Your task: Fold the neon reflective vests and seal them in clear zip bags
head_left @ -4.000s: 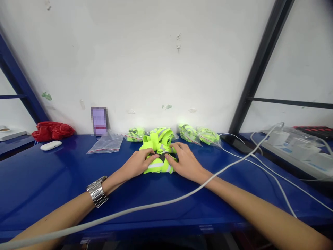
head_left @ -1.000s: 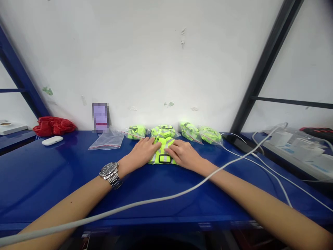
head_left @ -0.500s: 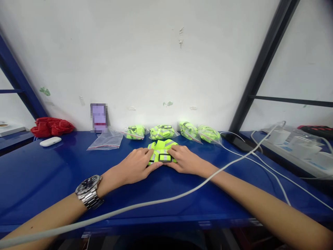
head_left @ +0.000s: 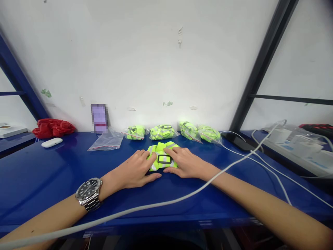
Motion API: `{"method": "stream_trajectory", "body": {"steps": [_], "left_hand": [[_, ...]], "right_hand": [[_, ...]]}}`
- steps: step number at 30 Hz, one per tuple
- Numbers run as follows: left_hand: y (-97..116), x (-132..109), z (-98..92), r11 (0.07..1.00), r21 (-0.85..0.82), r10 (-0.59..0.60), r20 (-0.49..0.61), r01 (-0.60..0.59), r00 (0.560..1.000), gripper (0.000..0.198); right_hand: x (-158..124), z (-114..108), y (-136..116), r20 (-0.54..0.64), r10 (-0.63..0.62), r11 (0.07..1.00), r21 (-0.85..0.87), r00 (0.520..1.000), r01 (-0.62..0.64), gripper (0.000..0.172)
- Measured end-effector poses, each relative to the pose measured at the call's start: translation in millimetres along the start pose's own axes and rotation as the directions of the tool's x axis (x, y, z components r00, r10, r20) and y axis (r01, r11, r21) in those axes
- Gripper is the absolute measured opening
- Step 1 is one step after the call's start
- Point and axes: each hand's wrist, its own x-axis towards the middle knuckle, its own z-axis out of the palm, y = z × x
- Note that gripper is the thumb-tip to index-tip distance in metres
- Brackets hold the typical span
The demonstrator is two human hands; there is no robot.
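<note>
A folded neon-yellow reflective strap bundle with a black buckle on top lies on the blue tabletop. My left hand, with a metal watch on its wrist, rests against the bundle's left side, fingers curled onto it and thumb along its front. My right hand presses on the right side, fingers laid over the fabric next to the buckle. Both hands hold the bundle flat between them.
Several bagged yellow strap bundles line the wall behind. An empty clear zip bag, a white earbud case and a red bag lie to the left. A white cable crosses the front; a power strip with chargers is at the right.
Four seconds ago the strap was a loose looped heap; now it is a compact folded bundle with the buckle on top. Over the last second both hands drew it slightly toward me.
</note>
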Motion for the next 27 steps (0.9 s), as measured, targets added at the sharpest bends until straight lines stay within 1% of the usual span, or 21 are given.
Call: {"method": "stream_trajectory", "body": {"steps": [1, 3, 5, 8, 10, 12, 14, 17, 19, 20, 21, 22, 24, 25, 27], "left_hand": [[-2, -1, -0.2, 1.0, -0.009, 0.01, 0.001, -0.01, 1.0, 0.049], [-6, -1, 0.8, 1.0, -0.009, 0.014, 0.002, -0.014, 1.0, 0.045], [-9, 2, 2.5, 0.998, -0.054, -0.011, -0.008, 0.011, 1.0, 0.044], [-13, 11, 3.7, 0.976, -0.193, -0.104, -0.007, 0.101, 0.995, 0.044], [-17, 18, 3.5, 0.955, -0.242, -0.175, 0.009, 0.172, 0.985, 0.045], [-22, 25, 3.7, 0.931, -0.277, -0.237, 0.041, 0.239, 0.971, 0.047], [-27, 31, 5.2, 0.904, -0.317, -0.271, 0.092, 0.286, 0.958, 0.05], [-36, 39, 11.8, 0.894, -0.34, -0.243, 0.178, 0.291, 0.954, 0.049], [-41, 41, 18.7, 0.902, -0.327, -0.222, 0.208, 0.282, 0.952, 0.041], [-43, 41, 22.3, 0.904, -0.321, -0.223, 0.211, 0.283, 0.952, 0.037], [-43, 41, 25.7, 0.903, -0.318, -0.232, 0.204, 0.289, 0.951, 0.035], [-43, 41, 28.8, 0.901, -0.316, -0.245, 0.195, 0.297, 0.95, 0.034], [-41, 40, 33.4, 0.89, -0.319, -0.283, 0.173, 0.325, 0.943, 0.038], [-39, 40, 34.9, 0.879, -0.329, -0.31, 0.153, 0.344, 0.938, 0.04], [-35, 40, 36.8, 0.86, -0.361, -0.353, 0.089, 0.36, 0.931, 0.04]], "right_hand": [[-1, 1, -1, 0.0, -0.004, 1.0, -0.011, 1.0, 0.004, 0.051], [0, 2, -1, -0.003, -0.009, 1.0, -0.023, 1.0, 0.009, 0.041], [1, 2, 2, -0.015, 0.003, 1.0, 0.018, 1.0, -0.002, 0.032], [7, 0, 8, -0.044, 0.057, 0.985, 0.163, 0.997, -0.049, 0.027], [12, -3, 12, -0.053, 0.111, 0.966, 0.241, 0.992, -0.095, 0.026], [18, -3, 15, -0.051, 0.17, 0.947, 0.285, 0.984, -0.149, 0.026], [23, -2, 17, -0.033, 0.229, 0.925, 0.32, 0.973, -0.207, 0.029], [28, 2, 20, 0.057, 0.34, 0.877, 0.342, 0.939, -0.338, 0.041], [29, 5, 20, 0.125, 0.424, 0.846, 0.298, 0.897, -0.442, 0.047], [28, 6, 19, 0.14, 0.458, 0.841, 0.252, 0.878, -0.478, 0.049], [28, 8, 17, 0.131, 0.482, 0.845, 0.191, 0.867, -0.499, 0.05], [28, 9, 16, 0.097, 0.493, 0.856, 0.125, 0.864, -0.503, 0.049], [28, 12, 12, -0.004, 0.478, 0.878, 0.028, 0.878, -0.478, 0.047], [28, 13, 11, -0.05, 0.457, 0.889, 0.019, 0.888, -0.457, 0.045], [28, 16, 10, -0.104, 0.41, 0.912, 0.073, 0.906, -0.404, 0.042]]}}
